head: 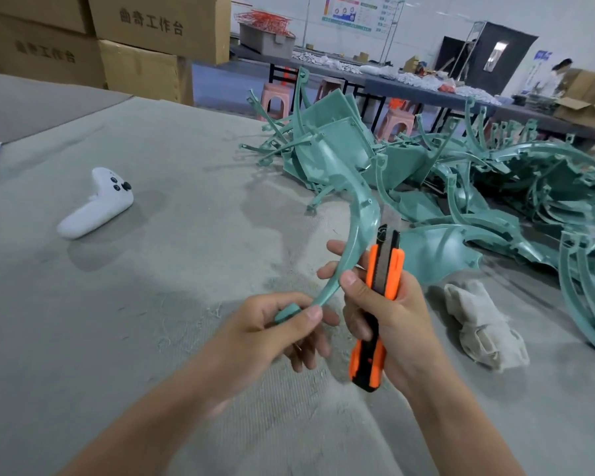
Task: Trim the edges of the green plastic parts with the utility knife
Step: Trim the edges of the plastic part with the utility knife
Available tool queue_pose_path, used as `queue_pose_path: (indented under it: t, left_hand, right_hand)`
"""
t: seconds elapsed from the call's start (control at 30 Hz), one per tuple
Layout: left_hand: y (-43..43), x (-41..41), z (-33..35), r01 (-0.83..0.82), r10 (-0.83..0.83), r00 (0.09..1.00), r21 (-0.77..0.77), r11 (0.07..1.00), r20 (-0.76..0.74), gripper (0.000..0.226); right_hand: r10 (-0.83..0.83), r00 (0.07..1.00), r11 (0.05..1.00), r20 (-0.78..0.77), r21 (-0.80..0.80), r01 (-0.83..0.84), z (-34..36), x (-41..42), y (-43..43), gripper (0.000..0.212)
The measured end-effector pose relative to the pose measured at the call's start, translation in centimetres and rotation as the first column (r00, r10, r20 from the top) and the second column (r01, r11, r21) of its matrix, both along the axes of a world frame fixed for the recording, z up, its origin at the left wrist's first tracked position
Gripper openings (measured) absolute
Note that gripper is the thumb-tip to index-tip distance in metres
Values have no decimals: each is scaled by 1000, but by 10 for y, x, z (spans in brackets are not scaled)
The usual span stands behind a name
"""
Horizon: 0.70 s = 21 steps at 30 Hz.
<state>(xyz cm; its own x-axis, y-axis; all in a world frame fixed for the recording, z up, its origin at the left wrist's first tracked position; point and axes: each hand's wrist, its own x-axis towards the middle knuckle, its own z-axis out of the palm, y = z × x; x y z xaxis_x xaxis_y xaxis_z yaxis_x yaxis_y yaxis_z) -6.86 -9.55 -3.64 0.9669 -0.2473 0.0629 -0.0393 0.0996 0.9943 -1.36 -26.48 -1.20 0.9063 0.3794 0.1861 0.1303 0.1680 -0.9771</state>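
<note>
A grey cloth-covered worktop point(152, 304) carries everything near. A white controller point(97, 204) lies to the left, well apart from the hands. On the right a crumpled pale cloth point(485, 324) lies just beside the right forearm. Behind it a tangled pile of green plastic parts point(495, 187) spreads across the far right of the worktop. Fine green shavings dust the cloth under the hands. Stacked cardboard boxes point(158, 25) stand beyond the far left edge. Pink stools point(275, 97) and a long, cluttered table are farther back, with a person point(557, 77) standing by it.

Nothing lies between the camera and the work. The held green part point(354, 235) is a long curved strip raised above the worktop. Its near end is pinched in the left grip point(282, 324), thumb on top. From there it sweeps up and to the right, then bends back toward the pile. Whether its far end touches the pile cannot be told.

The right grip point(389, 314) is clenched round the orange utility knife point(383, 269). The knife stands nearly upright in the picture, butt toward the person. Its blade end lies against the strip's right-hand edge, at the bend
</note>
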Motion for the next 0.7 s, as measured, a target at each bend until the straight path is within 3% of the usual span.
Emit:
queue_pose_path:
  t: [0.17,0.37,0.53,0.7]
  left_hand:
    - [4,0,4,11,-12,1000,-62,998,-24,22]
    - [1,-1,4,3,-4,999,36,999,47,21]
    - [-9,-6,-2,-184,123,970,306,934,210,21]
    - [-16,-9,-1,-400,267,892,364,841,363,24]
  right_hand:
    - [5,999,999,42,-46,-3,1,0,-2,35]
    - [-37,999,999,9,-28,38,3,0,-4,37]
    - [-125,992,991,-29,-41,124,1,1,0,38]
    - [-178,976,963,124,-184,199,-1,0,3,34]
